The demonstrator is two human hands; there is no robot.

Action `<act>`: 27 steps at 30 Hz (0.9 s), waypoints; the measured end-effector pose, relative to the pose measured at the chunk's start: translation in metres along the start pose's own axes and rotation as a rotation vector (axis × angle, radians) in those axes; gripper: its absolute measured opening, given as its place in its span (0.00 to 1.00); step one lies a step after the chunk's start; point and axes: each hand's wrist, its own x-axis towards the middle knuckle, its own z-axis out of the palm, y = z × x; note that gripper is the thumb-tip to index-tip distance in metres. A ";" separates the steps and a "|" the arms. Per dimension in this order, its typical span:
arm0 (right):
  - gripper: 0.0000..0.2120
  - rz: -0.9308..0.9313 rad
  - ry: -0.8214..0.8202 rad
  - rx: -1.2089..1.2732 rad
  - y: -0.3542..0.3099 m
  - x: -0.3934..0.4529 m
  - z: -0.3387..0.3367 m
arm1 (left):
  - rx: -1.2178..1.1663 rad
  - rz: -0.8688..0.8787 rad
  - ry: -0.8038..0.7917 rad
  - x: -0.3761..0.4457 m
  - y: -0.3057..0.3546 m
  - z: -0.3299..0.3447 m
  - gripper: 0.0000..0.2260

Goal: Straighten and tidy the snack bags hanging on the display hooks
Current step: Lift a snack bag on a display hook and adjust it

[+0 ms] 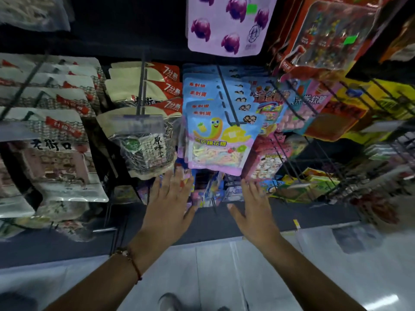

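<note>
A row of blue and pink candy bags [219,140] hangs on a black wire hook [226,97] in the middle of the display. My left hand [170,198] is spread flat with straight fingers just below the bags' lower left corner, fingertips near the bottom edge. My right hand [256,205] is also flat and spread, below the lower right corner. Neither hand holds anything. Whether the fingertips touch the bags is unclear.
Sunflower seed bags [143,140] hang on the hook to the left, white bags [56,158] farther left. Pink and yellow bags [318,113] crowd the hooks at right. A purple bag [226,25] hangs above. More packets lie below the hands. Pale floor tiles [224,277] lie underfoot.
</note>
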 end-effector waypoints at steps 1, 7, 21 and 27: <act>0.41 -0.026 -0.026 -0.040 0.003 -0.003 0.002 | 0.010 0.001 -0.008 -0.003 0.003 0.001 0.30; 0.37 -0.181 -0.101 -0.135 0.036 -0.014 0.020 | 0.050 0.035 -0.010 -0.025 0.035 0.024 0.27; 0.34 -0.314 0.039 -0.200 0.131 0.103 0.183 | 0.150 0.107 0.216 0.067 0.011 0.258 0.32; 0.34 -0.300 0.227 0.042 0.153 0.156 0.241 | 0.161 0.135 0.378 0.093 0.003 0.318 0.34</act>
